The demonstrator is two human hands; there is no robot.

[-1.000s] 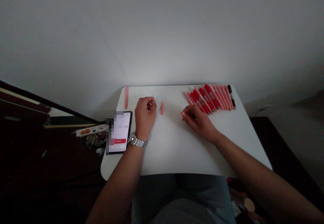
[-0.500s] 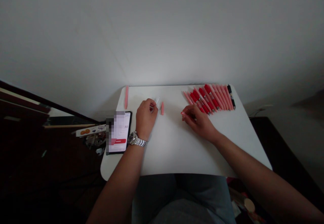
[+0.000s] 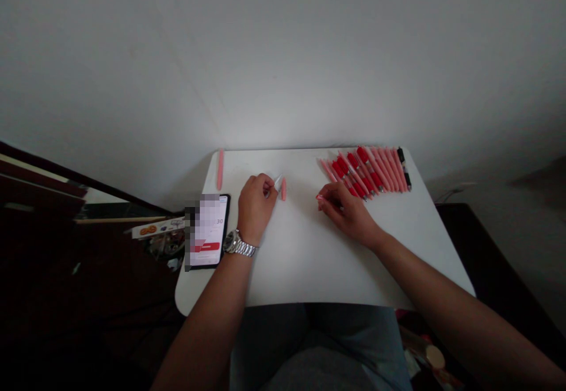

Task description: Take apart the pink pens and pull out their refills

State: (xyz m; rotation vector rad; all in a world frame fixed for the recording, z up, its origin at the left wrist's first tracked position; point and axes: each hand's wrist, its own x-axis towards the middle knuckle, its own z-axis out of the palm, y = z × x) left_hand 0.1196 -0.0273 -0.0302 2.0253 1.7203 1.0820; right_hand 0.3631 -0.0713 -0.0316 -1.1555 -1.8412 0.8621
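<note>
My left hand (image 3: 255,204), with a metal watch on the wrist, rests closed on the white table (image 3: 309,249) and pinches a thin white pen refill (image 3: 276,180) whose tip pokes out to the right. A short pink pen piece (image 3: 283,189) lies just right of that tip. My right hand (image 3: 347,208) is closed on a red and pink pen part (image 3: 320,198) near the table's middle. Behind it lies a row of several red and pink pens (image 3: 367,170).
A phone (image 3: 207,230) with a lit screen lies at the table's left edge. A single pink pen barrel (image 3: 220,168) lies at the far left corner. A black pen (image 3: 402,168) ends the row at the right. Dark clutter sits left of the table.
My left hand has turned the white refill down and to the right, bringing its tip close to the short pink piece. My right hand has stayed put.
</note>
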